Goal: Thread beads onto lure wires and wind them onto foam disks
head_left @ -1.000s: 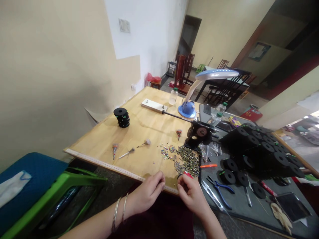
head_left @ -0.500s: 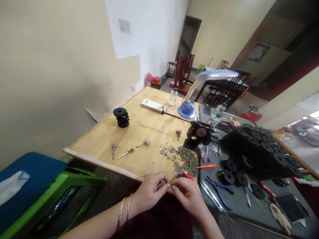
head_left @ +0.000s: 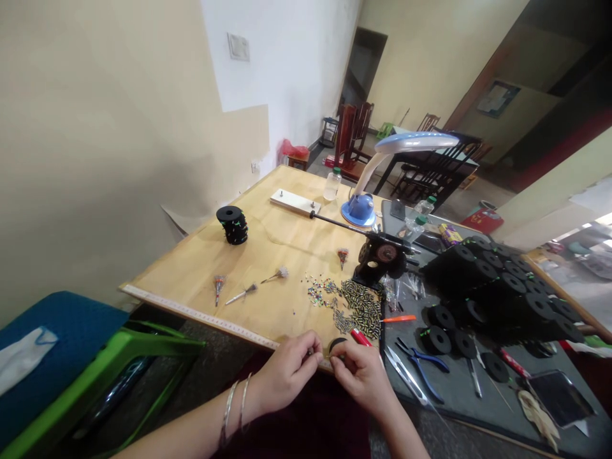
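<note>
Left hand (head_left: 289,366) and right hand (head_left: 362,371) have drawn slightly apart; both pinched closed, on what I cannot tell.

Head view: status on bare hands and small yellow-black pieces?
Left hand, right hand: apart, curled, contents unclear. Small yellow-black pieces: piled beyond right hand. Red rod-shaped object, black round object: close by right hand.

wooden table (head_left: 191,268) | yellow-black pieces (head_left: 361,303), heaped | coloured beads (head_left: 316,294) | black spool (head_left: 233,226) | blue lamp (head_left: 358,209)
</note>
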Tool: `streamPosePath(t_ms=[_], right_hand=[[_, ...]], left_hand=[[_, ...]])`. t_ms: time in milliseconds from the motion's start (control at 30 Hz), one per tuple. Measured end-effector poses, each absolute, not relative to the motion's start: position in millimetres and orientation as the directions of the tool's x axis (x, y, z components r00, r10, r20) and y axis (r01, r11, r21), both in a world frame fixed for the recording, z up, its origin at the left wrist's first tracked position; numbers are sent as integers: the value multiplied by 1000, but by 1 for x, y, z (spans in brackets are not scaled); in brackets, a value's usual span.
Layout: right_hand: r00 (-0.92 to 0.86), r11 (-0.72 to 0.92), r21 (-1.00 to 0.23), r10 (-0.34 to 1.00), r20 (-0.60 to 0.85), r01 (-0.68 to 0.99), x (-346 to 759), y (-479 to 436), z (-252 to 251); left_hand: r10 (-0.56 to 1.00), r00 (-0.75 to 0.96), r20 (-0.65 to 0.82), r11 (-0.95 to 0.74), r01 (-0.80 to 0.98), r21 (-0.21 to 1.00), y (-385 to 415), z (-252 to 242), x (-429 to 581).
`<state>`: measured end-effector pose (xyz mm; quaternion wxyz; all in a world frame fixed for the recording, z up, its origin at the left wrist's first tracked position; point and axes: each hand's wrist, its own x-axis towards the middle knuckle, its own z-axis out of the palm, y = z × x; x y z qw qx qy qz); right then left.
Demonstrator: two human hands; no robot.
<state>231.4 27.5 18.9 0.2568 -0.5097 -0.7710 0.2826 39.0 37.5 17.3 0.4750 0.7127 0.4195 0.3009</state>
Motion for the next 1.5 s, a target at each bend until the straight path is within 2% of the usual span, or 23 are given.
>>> streamPosePath(t_ms=[333, 600, 733, 1000, 1233, 1500], right_hand=[[-335, 320, -698, 934, 121, 641, 230, 30, 11], [-314, 312, -711, 940, 135, 630, 231, 28, 13], [-321, 309, -733, 938, 130, 606, 232, 27, 14], [-355, 343, -696, 925, 134, 630, 232, 27, 13], [-375, 356, -689, 918, 130, 632, 235, 26, 12], [-358, 310, -746, 928, 103, 590, 235, 24, 16]], left_hand=[[877, 480, 25, -224, 362, 905, 36, 15, 38], [879, 474, 52, -228, 323, 918, 37, 16, 38], [880, 473, 30, -194, 301, 934, 36, 17, 41], [912, 410, 8, -119, 246, 962, 37, 13, 48], [898, 439, -24, -124, 305, 944, 38, 15, 45], [907, 421, -28, -91, 260, 961, 41, 11, 39]])
